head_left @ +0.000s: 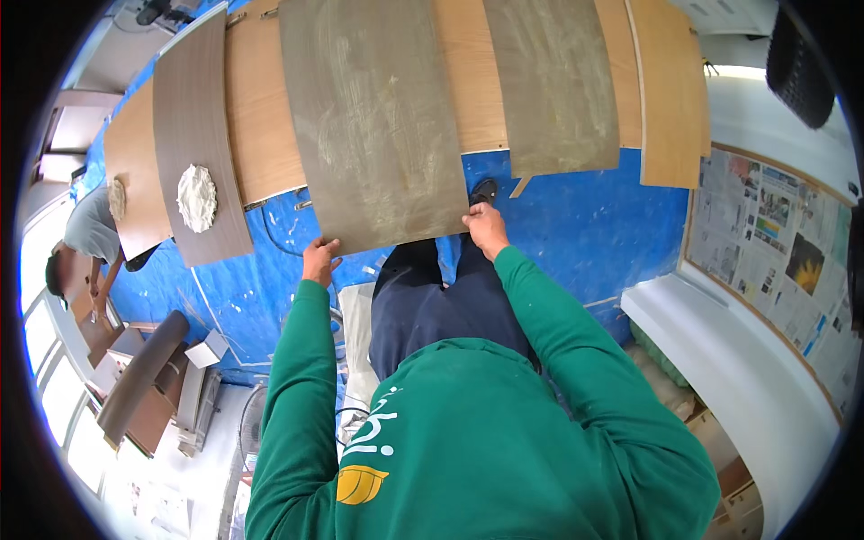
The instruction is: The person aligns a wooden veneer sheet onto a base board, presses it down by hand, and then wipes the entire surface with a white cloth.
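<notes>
Sheet [373, 117], dull brown and streaked pale, lies over light wood boards [261, 108], its near edge overhanging; the left hand [319, 262] pinches that edge near one corner, the right hand [487, 231] at the other. Coating here looks done, since smears spread over most of the face, but placement seems unsettled while both corners are gripped. To the right, a second sheet [558, 90] is similarly smeared; leftward, a panel [193, 108] bearing a white lump [197, 198] shows no streaks, so it appears untreated.
</notes>
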